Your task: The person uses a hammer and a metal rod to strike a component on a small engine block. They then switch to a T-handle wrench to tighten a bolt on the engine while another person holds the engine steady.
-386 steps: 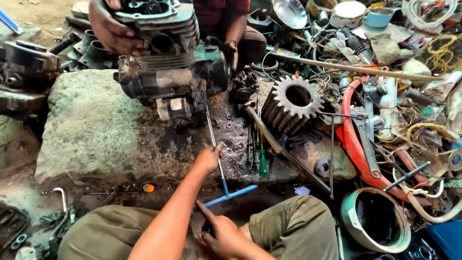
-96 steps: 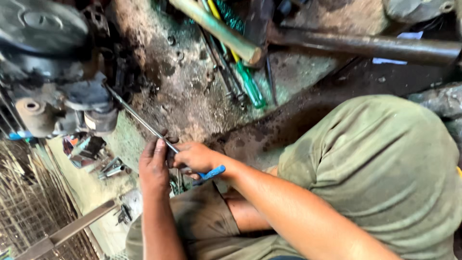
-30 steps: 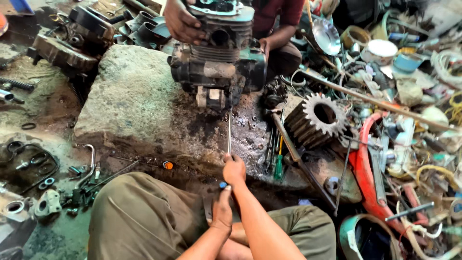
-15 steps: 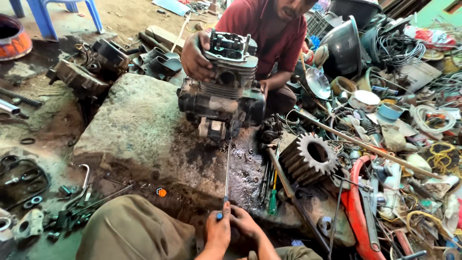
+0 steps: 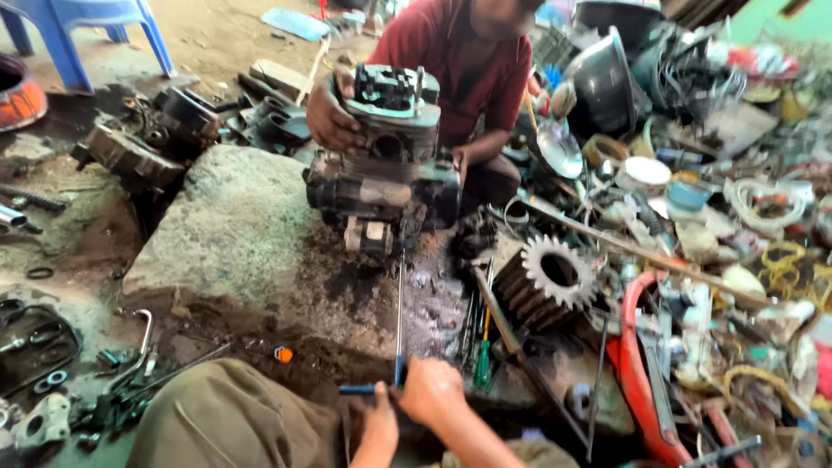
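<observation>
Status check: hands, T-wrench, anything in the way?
Both hands on the T-wrench handle: left hand, right hand. Shaft runs up to the engine base on the stone slab. Another person's hand steadies the engine. Loose screwdrivers beside the shaft.

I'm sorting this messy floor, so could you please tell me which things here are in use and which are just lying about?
In use: T-handle wrench, gripped at its blue handle by the right hand and left hand; engine on the stone slab, steadied by another person's hand.

Lying about: large gear, green screwdriver, red pipe wrench, blue stool.
</observation>
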